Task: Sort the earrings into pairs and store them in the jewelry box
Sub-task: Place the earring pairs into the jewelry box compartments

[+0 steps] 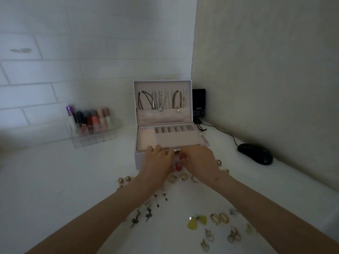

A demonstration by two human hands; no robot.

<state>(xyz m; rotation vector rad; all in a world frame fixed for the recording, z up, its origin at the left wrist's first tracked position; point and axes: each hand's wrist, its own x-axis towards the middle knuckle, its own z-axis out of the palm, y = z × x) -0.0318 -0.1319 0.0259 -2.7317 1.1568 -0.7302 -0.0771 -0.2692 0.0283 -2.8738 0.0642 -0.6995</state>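
Note:
The pale jewelry box stands open at the back of the white table, necklaces hanging in its lid and a ring-roll and slotted tray on top. My left hand and right hand meet just in front of its metal clasp. Small red earrings show between the fingertips of both hands, which curl round them. Loose earrings lie nearer me: black snake ones, yellow hearts, gold ovals, gold hoops and round gold studs.
A clear organizer of lipsticks stands to the box's left by the tiled wall. A black mouse with its cable and a small black speaker sit to the right. More silver and gold earrings lie at lower right.

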